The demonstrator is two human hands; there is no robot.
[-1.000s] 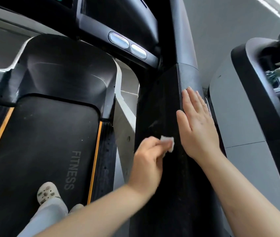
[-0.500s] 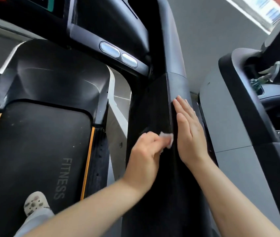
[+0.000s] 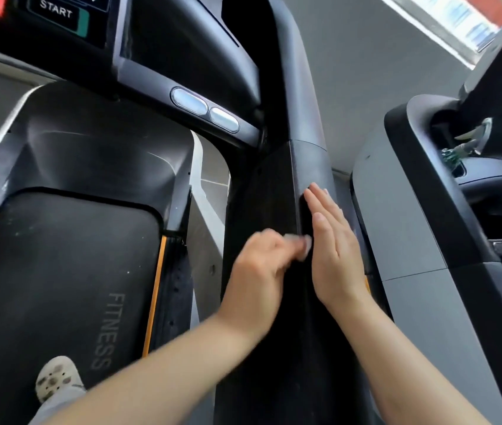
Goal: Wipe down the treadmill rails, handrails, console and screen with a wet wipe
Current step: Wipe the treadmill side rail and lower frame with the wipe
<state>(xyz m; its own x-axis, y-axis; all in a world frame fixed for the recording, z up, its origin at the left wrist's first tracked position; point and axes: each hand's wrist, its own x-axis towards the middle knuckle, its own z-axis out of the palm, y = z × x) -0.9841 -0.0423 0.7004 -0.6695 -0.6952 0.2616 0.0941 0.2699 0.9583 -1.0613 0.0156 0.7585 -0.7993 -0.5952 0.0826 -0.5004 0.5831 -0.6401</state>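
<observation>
The treadmill's wide black right handrail (image 3: 274, 210) runs up the middle of the head view. My left hand (image 3: 259, 271) is blurred and pinches a small white wet wipe (image 3: 303, 245) against the rail's top face. Flat and with fingers together, my right hand (image 3: 334, 246) lies on the rail's right edge, just beside the wipe. Above, the console (image 3: 182, 47) shows a START button (image 3: 56, 10) and two oval silver pads (image 3: 205, 108).
The black belt (image 3: 59, 286) marked FITNESS with orange side stripes lies at the left, my shoe (image 3: 55, 378) on it. A neighbouring grey and black machine (image 3: 427, 225) stands close on the right. A pale wall is behind.
The wipe in my left hand has slid right along the rail toward my right hand. The view has tilted up, showing more of the console. My right hand stays flat on the rail.
</observation>
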